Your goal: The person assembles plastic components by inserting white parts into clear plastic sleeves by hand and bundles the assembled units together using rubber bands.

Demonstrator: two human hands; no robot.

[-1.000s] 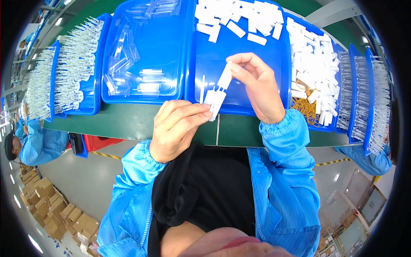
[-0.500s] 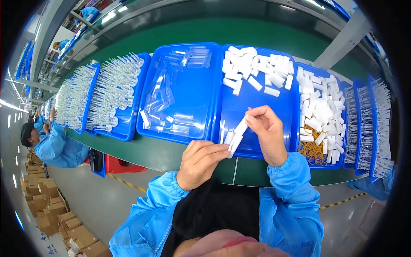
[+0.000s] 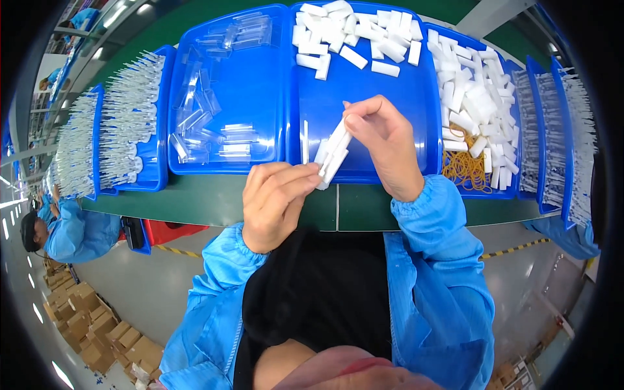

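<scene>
Between the fingertips of my left hand is a small cluster of white oblong blocks, held by its lower end. My right hand pinches the upper end of one of these blocks between thumb and forefinger. The cluster tilts up to the right over the near edge of a blue tray. Loose white blocks lie in the far part of this tray. The left fingers hide part of the cluster's lower end.
To the left, a blue tray holds clear plastic pieces; trays of thin translucent tubes stand beyond. At right, another tray has white blocks and tan rubber bands. A co-worker in blue sits far left.
The trays and both hands now appear higher and further left in the picture as the view has shifted. My hands still hold the same cluster, with little change in grip.
</scene>
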